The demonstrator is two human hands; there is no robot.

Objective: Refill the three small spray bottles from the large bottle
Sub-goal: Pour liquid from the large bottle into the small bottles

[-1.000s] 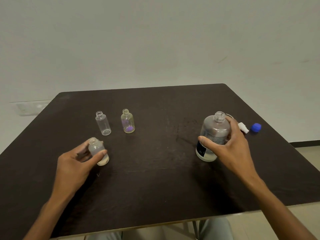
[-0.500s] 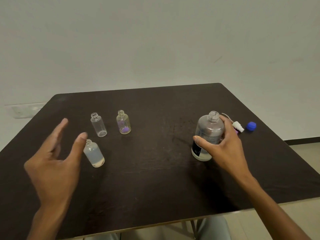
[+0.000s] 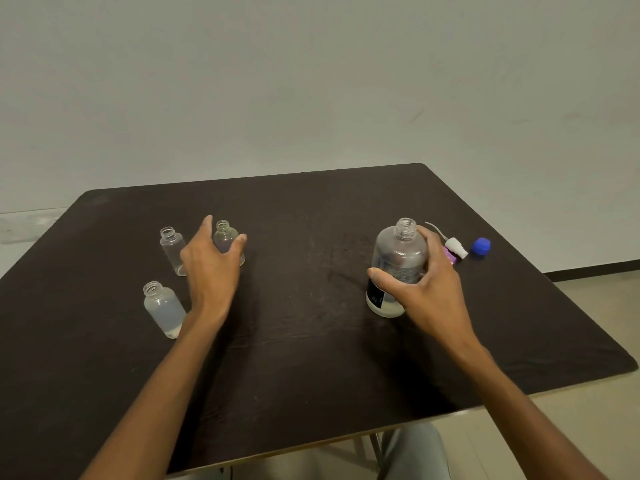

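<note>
My right hand [image 3: 427, 285] grips the large bottle [image 3: 396, 268] upright, right of centre; left hand [image 3: 211, 268] spread around the middle small bottle [image 3: 227, 242], two uncapped neighbours [image 3: 172, 249] crowding; blue cap [image 3: 481, 245] behind.

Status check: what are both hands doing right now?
Right hand gripping large bottle, upright, uncapped. Left hand open, closing on purple-tinted small bottle. Nothing in the way.
</note>
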